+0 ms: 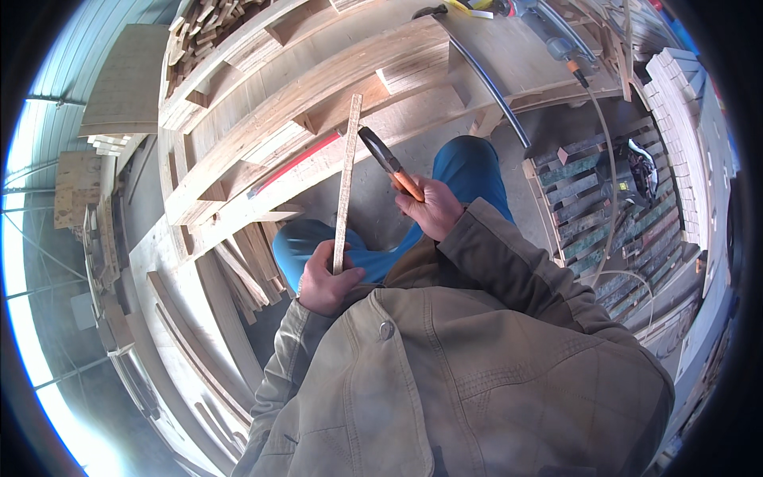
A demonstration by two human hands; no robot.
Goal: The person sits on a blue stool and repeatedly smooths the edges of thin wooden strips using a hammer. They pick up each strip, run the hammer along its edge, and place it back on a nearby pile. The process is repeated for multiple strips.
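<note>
My left hand [328, 280] is closed around the lower end of a long, narrow wooden strip [347, 184]. The strip stands up from my fist, its far end in front of the timber frame. My right hand [431, 208] grips an orange-handled tool [408, 184] with a narrow black looped front part; its exact kind is unclear. The black end points away to the left and reaches close to the strip; whether they touch I cannot tell. Both hands are above my blue-trousered knees [469, 168].
Ahead stands a timber-framed workbench [318, 95] with a red bar [298, 163] along it. A metal tube [493, 95] slants over its edge. Wood offcuts [208, 32] lie at the far left. To the right are a slatted pallet [584, 199], a hose [610, 159] and stacked boards [683, 135].
</note>
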